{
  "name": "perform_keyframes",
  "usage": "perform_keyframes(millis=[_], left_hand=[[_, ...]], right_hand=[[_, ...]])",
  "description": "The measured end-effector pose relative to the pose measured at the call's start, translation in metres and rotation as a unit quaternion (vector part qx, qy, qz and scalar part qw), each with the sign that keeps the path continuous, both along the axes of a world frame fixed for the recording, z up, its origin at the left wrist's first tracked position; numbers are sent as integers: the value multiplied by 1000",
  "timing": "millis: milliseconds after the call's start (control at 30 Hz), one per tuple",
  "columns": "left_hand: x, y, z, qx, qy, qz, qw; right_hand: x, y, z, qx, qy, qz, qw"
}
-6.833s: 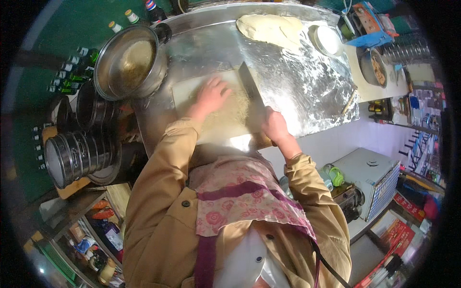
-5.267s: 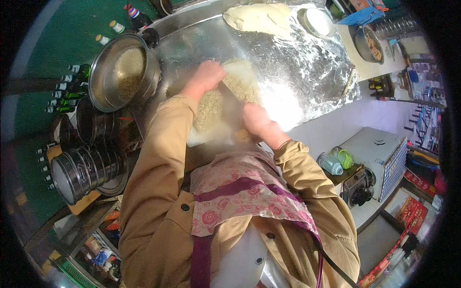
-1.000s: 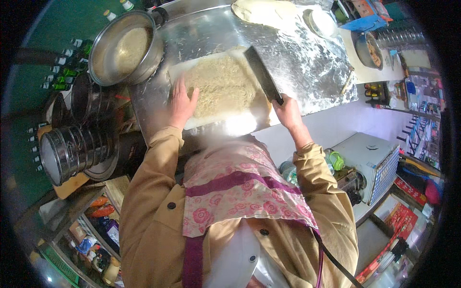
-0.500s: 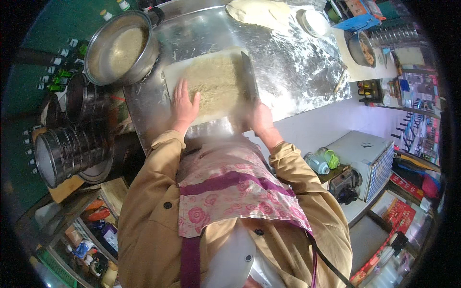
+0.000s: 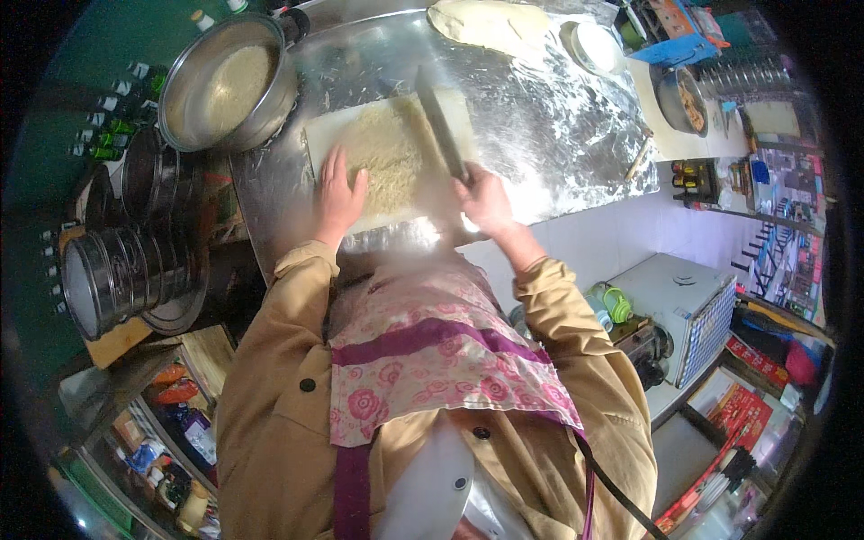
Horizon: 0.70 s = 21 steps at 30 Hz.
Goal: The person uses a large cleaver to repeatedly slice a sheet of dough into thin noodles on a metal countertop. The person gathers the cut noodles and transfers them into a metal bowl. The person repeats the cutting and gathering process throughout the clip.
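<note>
1. Pointing away from the right hand, the knife is gripped there by its handle.
2. Nothing is grasped by the left hand; it is laid flat, fingers spread, at the near-left edge of the board. Pale shreds are heaped between both hands.
3. Fingertips could be nicked if the blade is swept too far left; shreds could be spilled by hard scraping.
4. Leftward reach could be blocked by the pot, beyond the left hand; dough is spread far beyond the right.
</note>
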<state>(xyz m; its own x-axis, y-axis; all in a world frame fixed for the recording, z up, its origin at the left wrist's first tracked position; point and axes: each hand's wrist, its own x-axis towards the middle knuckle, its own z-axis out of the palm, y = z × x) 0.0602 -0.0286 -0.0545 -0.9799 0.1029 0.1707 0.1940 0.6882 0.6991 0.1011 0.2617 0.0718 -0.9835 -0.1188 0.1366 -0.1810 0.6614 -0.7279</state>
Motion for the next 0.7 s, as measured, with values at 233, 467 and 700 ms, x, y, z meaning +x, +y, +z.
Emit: perform_keyframes(millis=[233,467,700], left_hand=[[-8,-11,2,36,-20,21,999],[6,-10,49,23,5,65,998],[47,36,81,103,-108,-15,989]], right_hand=[[-37,94,34,187,-77,56,978],[-48,129,-15,322,-121,273,898],[-80,116,-66,362,-101,342,861]])
